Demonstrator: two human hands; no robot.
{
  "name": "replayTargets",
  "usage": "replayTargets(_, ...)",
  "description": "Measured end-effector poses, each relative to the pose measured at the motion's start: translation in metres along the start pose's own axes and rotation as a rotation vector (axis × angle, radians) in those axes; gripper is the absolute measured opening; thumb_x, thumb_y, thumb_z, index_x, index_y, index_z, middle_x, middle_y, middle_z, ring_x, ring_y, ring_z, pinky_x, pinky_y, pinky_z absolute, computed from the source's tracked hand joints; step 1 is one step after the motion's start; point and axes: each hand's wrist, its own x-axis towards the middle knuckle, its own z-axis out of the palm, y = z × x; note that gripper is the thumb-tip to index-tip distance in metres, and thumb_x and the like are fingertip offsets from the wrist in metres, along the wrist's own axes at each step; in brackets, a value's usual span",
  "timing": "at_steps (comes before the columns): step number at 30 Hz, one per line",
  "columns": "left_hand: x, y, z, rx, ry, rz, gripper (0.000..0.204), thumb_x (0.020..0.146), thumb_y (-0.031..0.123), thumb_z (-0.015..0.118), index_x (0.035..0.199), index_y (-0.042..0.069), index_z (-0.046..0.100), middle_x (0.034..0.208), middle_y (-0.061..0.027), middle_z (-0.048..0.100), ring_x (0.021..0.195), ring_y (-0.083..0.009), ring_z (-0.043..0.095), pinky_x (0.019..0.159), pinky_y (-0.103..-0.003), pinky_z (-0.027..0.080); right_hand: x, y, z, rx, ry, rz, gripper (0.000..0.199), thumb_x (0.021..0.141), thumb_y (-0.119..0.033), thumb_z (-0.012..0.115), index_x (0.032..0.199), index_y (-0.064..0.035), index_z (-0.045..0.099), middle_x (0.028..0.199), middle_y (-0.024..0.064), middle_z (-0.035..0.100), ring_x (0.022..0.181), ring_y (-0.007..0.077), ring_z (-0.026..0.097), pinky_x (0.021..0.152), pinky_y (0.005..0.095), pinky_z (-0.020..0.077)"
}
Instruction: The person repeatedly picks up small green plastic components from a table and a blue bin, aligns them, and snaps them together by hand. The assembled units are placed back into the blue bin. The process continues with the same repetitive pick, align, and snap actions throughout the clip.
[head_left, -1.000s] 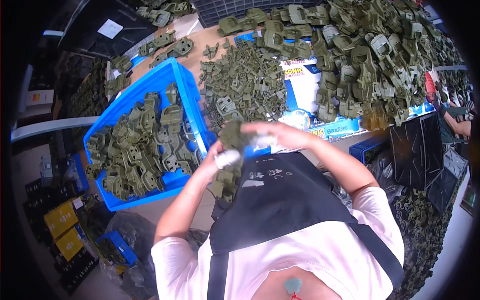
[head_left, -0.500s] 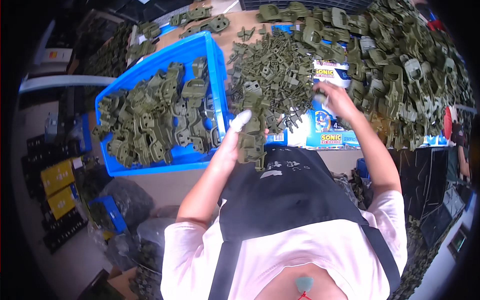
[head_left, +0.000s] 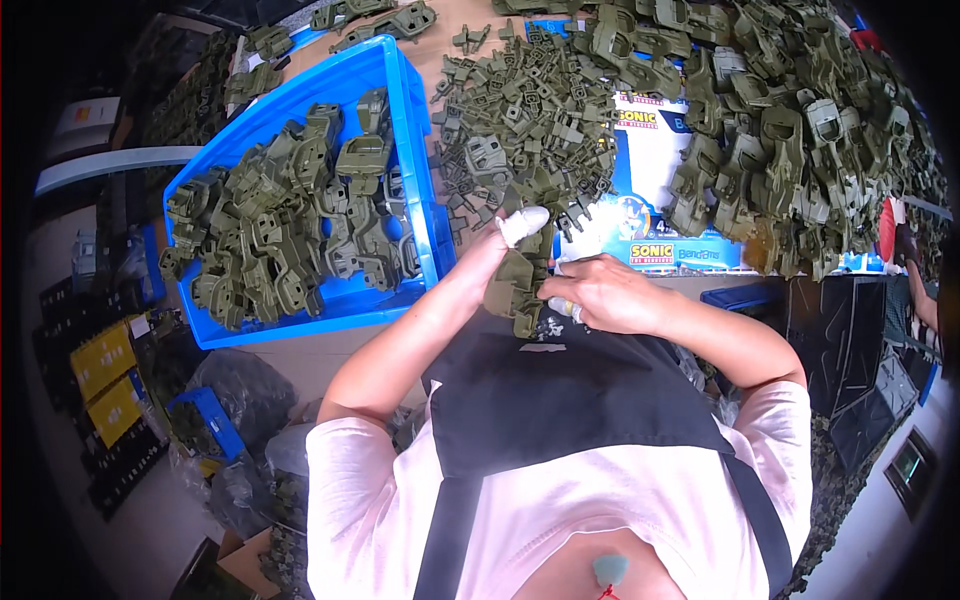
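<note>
My left hand (head_left: 505, 240), its thumb wrapped in a white cover, is closed around a large olive-green plastic part (head_left: 515, 288) in front of my apron. At that part's right side, my right hand (head_left: 600, 295) has its fingers curled together, with white covers on some fingertips. Whether a small piece sits between those fingers is hidden. Just beyond my hands spreads a heap of small olive-green plastic pieces (head_left: 530, 110). To the left, a blue plastic bin (head_left: 420, 200) holds several larger olive-green parts (head_left: 275, 220).
More large olive-green parts (head_left: 790, 150) are piled along the right side of the table. A printed blue-and-white cardboard sheet (head_left: 640, 185) lies under the pieces. Clear plastic bags (head_left: 245, 390) are on the floor at left, and part of another person's arm (head_left: 920, 270) shows at far right.
My right hand has come back from the edge of the small-piece heap to the part in my left hand. My left hand still grips that part. The whole view has shifted slightly.
</note>
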Motion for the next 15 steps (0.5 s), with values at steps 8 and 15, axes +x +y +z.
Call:
replayTargets(8, -0.004, -0.002, -0.001, 0.039, 0.033, 0.039, 0.034, 0.083, 0.028, 0.061, 0.106, 0.005, 0.052, 0.087, -0.0048, 0.061, 0.073, -0.014, 0.062, 0.063, -0.028, 0.053, 0.0, -0.013, -0.003, 0.034, -0.083, 0.148, 0.042, 0.058, 0.008, 0.053, 0.098, -0.0042, 0.058, 0.082, 0.0127, 0.056, 0.078, 0.0318, 0.059, 0.069, 0.041, 0.0487)
replayTargets(15, -0.014, -0.007, 0.0, 0.111, 0.05, 0.071, 0.036, 0.086, 0.022, 0.058, 0.117, 0.009, 0.047, 0.101, -0.0054, 0.059, 0.088, -0.0134, 0.06, 0.072, -0.027, 0.053, 0.001, -0.006, 0.014, 0.108, -0.057, 0.038, 0.032, 0.066, 0.006, 0.052, 0.095, -0.0045, 0.056, 0.08, 0.0138, 0.057, 0.079, 0.0326, 0.059, 0.068, 0.0423, 0.0478)
